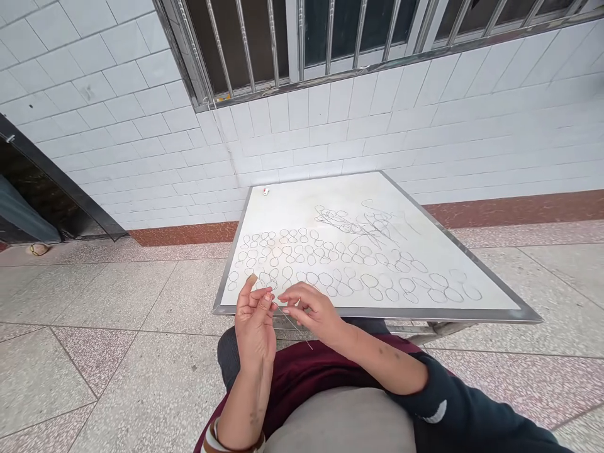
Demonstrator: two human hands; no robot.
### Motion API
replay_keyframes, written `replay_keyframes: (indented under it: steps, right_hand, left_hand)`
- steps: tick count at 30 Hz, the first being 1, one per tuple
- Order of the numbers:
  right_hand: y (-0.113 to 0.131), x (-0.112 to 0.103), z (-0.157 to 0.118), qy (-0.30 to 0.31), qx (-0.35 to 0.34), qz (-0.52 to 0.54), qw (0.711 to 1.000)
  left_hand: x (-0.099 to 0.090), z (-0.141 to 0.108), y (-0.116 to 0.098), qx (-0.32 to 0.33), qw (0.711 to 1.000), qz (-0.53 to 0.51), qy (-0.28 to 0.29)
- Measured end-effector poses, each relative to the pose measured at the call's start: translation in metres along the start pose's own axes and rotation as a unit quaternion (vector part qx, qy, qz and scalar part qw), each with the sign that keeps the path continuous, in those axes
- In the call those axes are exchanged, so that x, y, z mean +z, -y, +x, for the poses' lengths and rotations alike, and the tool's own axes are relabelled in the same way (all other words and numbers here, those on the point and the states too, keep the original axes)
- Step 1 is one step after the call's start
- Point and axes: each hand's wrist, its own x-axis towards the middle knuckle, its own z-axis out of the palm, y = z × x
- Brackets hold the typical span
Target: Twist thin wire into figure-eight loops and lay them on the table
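My left hand [257, 324] is raised just in front of the table's near edge, thumb and forefinger pinched on a thin wire [298, 330]. A fingertip of this hand has a tan wrapping [253, 279] on it. The wire's loose end slants down to the right, over my lap. Close on the right is my right hand [315, 311], fingers curved, thumb tip and forefinger tip apart beside the wire. Whether its thumb touches the wire is hard to see. Beyond both hands, rows of thin wire rings [325, 281], many in joined pairs, lie on the white table [292, 204].
A tangled heap of wire pieces [349, 223] lies farther back on the table. A small white and red object [265, 192] sits at the far left corner. Behind stands a white tiled wall [302, 135] with a barred window [330, 38]. A dark doorway [28, 189] is at left.
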Motion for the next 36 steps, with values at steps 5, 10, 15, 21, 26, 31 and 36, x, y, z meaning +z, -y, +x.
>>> replay_keyframes:
  steps: [5, 10, 15, 21, 26, 31, 36]
  right_hand:
    - [-0.004, -0.004, 0.001, -0.008, -0.116, -0.098, 0.988]
    - [-0.009, -0.004, 0.002, -0.047, -0.161, -0.113, 0.979]
    - [-0.010, -0.001, 0.002, -0.083, -0.134, -0.029, 0.987]
    - [-0.008, 0.003, 0.001, -0.121, -0.077, 0.074, 0.987]
    - [-0.005, 0.002, -0.002, -0.108, -0.059, 0.056, 0.991]
    - [0.000, -0.004, -0.003, -0.095, -0.108, 0.018, 0.989]
    - [0.002, -0.013, -0.005, -0.079, -0.188, -0.034, 0.978]
  left_hand:
    - [0.008, 0.003, 0.003, 0.007, 1.000, -0.011, 0.005]
    - [0.016, 0.003, 0.003, 0.022, 1.000, 0.004, 0.003]
    - [0.023, 0.004, 0.004, 0.019, 1.000, -0.016, 0.006]
    - [0.025, 0.004, 0.010, 0.024, 0.999, -0.023, 0.006]
    - [0.023, 0.001, 0.008, 0.091, 0.996, 0.022, -0.001]
    - [0.022, -0.003, 0.003, 0.158, 0.982, 0.105, -0.010]
    - [0.026, -0.010, -0.009, 0.174, 0.970, 0.167, 0.005]
